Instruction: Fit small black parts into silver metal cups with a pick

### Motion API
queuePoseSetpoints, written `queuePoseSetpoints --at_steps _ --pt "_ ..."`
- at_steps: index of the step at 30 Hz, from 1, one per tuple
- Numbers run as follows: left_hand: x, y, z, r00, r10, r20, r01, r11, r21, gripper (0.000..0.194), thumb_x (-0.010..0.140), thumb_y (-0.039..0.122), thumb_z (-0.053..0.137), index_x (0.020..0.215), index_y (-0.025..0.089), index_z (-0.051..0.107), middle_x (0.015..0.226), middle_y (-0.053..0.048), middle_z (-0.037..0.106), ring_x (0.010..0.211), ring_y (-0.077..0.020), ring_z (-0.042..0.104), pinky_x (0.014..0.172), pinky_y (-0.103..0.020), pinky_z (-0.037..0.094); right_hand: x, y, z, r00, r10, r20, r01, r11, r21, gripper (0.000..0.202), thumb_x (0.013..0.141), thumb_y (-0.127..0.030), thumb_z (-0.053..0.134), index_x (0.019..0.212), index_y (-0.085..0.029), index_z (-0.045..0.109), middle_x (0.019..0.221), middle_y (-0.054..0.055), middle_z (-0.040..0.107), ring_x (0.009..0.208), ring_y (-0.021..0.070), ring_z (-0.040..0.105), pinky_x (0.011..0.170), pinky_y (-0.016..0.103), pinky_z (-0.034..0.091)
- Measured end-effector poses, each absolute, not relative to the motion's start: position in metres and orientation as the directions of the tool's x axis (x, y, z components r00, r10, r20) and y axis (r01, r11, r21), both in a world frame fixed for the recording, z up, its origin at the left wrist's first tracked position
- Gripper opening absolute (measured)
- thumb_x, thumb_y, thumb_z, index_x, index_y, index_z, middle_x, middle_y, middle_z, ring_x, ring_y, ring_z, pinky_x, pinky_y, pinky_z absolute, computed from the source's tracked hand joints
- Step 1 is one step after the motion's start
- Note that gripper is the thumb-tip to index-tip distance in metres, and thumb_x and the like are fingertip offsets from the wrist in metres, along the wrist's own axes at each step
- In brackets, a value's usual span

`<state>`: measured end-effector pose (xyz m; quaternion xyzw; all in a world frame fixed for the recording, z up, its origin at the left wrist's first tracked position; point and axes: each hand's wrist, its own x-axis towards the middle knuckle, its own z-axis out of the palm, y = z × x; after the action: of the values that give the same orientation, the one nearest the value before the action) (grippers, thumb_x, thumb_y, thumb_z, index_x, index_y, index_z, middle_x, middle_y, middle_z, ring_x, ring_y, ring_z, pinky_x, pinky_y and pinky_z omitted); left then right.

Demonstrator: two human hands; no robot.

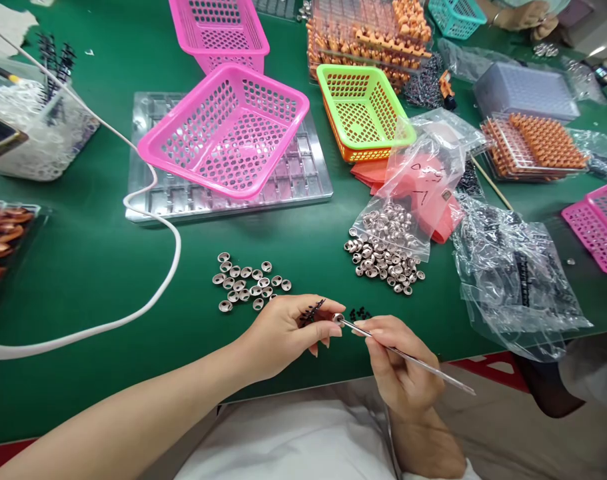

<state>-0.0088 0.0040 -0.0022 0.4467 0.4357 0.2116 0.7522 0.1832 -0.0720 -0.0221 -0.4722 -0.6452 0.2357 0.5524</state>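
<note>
Between thumb and forefinger, my left hand [288,327] pinches a small silver metal cup [338,319] with a hole in it. A black toothed plastic strip [312,313] also sticks up from that hand. My right hand [403,363] grips a pair of thin metal tweezers [418,362], whose tip meets the cup. Just behind the fingers lie several tiny black pieces [360,313]. Loose silver cups [246,283] are scattered on the green table beyond my left hand. A larger pile of silver cups [388,263] spills from a clear bag [413,193] beyond my right hand.
A pink basket [228,133] rests on a clear compartment tray [303,180]. Right of it stands a green basket [363,107] nested in an orange one. A white cable [148,293] curves across the left side. Crumpled plastic bags [513,280] lie right. Another person's hands [533,17] show far right.
</note>
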Motion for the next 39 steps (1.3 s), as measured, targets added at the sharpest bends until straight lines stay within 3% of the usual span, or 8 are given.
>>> queuePoseSetpoints --at_steps 16,23,39 --pt "-0.01 0.003 -0.003 0.539 0.727 -0.425 0.132 0.426 0.895 0.023 0.081 0.023 0.071 0.102 0.014 0.075 0.075 0.0 0.07 0.058 -0.0087 0.062 0.048 -0.015 0.056 0.192 -0.068 -0.016 -0.099 0.849 0.519 0.393 0.513 -0.763 0.045 0.084 0.003 0.06 0.123 -0.02 0.061 0.107 0.009 0.075 0.095 0.0217 0.074 0.074 0.039 0.065" --pt "-0.01 0.004 -0.003 0.551 0.712 -0.435 0.17 0.415 0.894 0.021 0.083 0.027 0.07 0.1 0.014 0.075 0.073 -0.001 0.07 0.061 -0.0107 0.064 0.047 -0.015 0.055 0.198 -0.066 -0.016 -0.186 0.819 0.543 0.365 0.571 -0.735 0.049 0.08 0.008 0.062 0.123 -0.013 0.061 0.111 0.013 0.073 0.099 0.0225 0.073 0.078 0.04 0.064" --pt "-0.01 0.006 0.0 0.54 0.699 -0.469 0.185 0.445 0.876 0.023 0.082 0.03 0.071 0.099 0.016 0.075 0.076 -0.002 0.071 0.063 -0.0127 0.065 0.047 -0.016 0.054 0.199 -0.067 -0.016 -0.194 0.806 0.56 0.414 0.585 -0.698 0.043 0.084 0.002 0.061 0.123 -0.017 0.062 0.113 0.012 0.074 0.094 0.0215 0.073 0.074 0.038 0.065"
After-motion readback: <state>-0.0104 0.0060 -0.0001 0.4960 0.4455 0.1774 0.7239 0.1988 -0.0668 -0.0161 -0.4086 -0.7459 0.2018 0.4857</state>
